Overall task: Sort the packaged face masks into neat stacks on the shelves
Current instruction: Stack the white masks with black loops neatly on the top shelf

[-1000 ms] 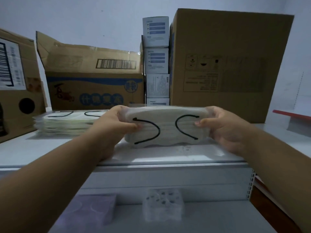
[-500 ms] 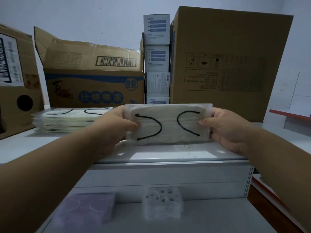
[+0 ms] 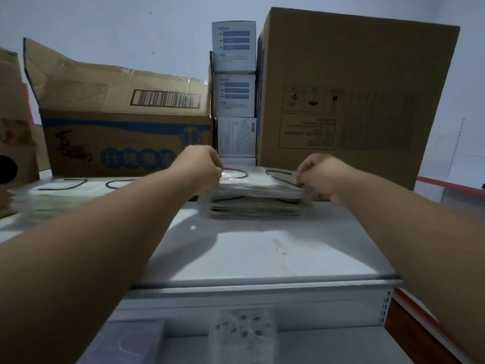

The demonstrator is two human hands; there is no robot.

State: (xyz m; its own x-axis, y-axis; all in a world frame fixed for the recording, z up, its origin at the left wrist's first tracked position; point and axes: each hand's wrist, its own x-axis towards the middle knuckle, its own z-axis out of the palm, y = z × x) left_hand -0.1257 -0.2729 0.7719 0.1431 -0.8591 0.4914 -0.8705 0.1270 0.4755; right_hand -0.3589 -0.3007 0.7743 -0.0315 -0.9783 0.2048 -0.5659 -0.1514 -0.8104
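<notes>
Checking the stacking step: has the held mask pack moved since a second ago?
Yes. The mask pack went from upright near the shelf's front edge to flat, farther back, atop a stack by the big box.

A plain pale wall [image 3: 118, 24] rises behind a white metal shelf [image 3: 262, 253], whose top catches a dim patch of light. Brown cardboard cartons [image 3: 354, 101] and a column of small white boxes [image 3: 234, 90] stand against the wall. A lower shelf [image 3: 328, 345] shows beneath, and a red-edged shelf [image 3: 451, 183] sits at the right.
</notes>
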